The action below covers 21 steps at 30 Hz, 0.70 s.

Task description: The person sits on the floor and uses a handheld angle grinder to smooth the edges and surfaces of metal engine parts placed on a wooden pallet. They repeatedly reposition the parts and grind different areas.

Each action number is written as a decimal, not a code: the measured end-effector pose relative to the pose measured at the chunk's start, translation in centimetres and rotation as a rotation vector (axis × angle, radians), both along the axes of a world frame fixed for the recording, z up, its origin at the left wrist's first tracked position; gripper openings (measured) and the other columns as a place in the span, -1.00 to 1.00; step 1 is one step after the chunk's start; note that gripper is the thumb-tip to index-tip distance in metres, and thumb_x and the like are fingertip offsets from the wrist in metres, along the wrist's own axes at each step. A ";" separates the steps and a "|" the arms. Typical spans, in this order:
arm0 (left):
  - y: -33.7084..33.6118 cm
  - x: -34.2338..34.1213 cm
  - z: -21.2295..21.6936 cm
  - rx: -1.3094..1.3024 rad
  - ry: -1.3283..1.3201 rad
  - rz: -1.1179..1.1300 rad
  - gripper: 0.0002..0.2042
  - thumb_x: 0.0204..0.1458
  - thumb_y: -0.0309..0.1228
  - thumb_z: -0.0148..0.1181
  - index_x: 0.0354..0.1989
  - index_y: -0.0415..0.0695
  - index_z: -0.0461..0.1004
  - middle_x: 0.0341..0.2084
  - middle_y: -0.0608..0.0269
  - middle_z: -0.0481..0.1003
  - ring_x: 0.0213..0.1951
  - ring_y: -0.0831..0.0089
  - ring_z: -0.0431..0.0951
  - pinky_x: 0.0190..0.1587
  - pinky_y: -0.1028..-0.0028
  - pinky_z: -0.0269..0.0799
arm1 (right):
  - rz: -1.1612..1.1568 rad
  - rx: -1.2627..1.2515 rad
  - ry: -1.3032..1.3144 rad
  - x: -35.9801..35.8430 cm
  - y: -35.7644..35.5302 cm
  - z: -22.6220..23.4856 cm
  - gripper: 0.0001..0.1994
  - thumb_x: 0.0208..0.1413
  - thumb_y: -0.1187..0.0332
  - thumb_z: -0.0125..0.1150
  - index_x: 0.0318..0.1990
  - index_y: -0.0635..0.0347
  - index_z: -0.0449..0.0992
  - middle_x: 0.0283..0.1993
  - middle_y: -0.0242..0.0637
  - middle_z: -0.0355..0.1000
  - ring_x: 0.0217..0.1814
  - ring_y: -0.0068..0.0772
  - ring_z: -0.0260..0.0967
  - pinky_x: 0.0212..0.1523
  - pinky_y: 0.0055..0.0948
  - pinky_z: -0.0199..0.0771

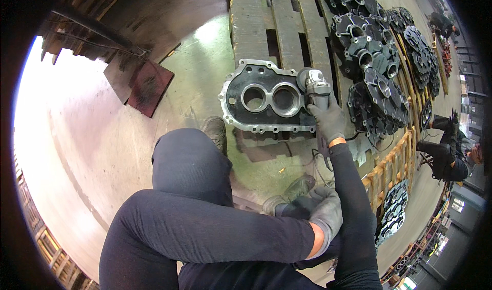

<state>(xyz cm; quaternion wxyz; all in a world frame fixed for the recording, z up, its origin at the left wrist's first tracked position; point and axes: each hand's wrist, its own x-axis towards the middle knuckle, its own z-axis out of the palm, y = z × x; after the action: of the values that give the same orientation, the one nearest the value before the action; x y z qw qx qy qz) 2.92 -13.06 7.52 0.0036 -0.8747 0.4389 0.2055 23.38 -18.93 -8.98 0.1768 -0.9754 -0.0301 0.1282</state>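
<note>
A dark metal casting [264, 101] with two round bores and a bright flange lies flat on a wooden pallet [279, 28]. My right hand [328, 121], in a grey glove, grips an angle grinder [313, 87] whose head rests at the casting's right edge. My left hand [324, 210], also gloved, rests loosely curled on my right knee, holding nothing. I am crouching, my left knee [189, 159] raised in the middle of the view.
Several similar dark castings [376, 59] lie stacked to the right on pallets. Flat rusty plates [141, 82] lie on the concrete floor at left. A wooden crate [392, 169] stands at right. Another person [448, 154] crouches at the far right.
</note>
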 end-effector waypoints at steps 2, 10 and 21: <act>-0.1 -0.1 -0.1 0.002 0.004 -0.001 -0.71 0.19 -0.33 0.20 -0.08 -0.20 0.76 -0.25 0.04 0.73 -0.18 0.01 0.69 -0.02 -0.09 0.54 | 0.062 0.056 0.010 -0.3 0.7 0.0 -0.24 0.05 0.04 0.54 0.37 0.18 0.47 0.04 0.18 0.67 0.09 0.26 0.64 0.17 0.05 0.59; 2.4 0.5 1.6 -0.005 0.000 -0.075 -0.72 0.18 -0.34 0.21 -0.10 -0.20 0.77 -0.28 0.11 0.74 -0.21 0.06 0.69 -0.04 -0.05 0.55 | 0.168 0.100 0.005 -1.0 3.5 -0.9 -0.20 0.05 0.04 0.55 0.43 0.14 0.42 0.18 0.14 0.62 0.21 0.26 0.59 0.28 0.03 0.55; 5.8 0.7 2.8 -0.015 0.009 -0.085 -0.77 0.12 -0.41 0.27 -0.15 -0.21 0.78 -0.34 0.13 0.74 -0.27 0.09 0.70 -0.10 0.00 0.57 | 0.220 0.060 0.037 -1.7 7.9 0.8 -0.26 0.05 0.01 0.52 0.36 0.13 0.47 0.14 0.10 0.64 0.20 0.22 0.59 0.21 0.06 0.55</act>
<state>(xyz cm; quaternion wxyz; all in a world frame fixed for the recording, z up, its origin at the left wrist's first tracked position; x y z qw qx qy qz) 3.59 -7.26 10.28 0.0037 -0.8544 0.4771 0.2060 21.64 -10.99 -8.18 0.1913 -0.9579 -0.1376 0.1640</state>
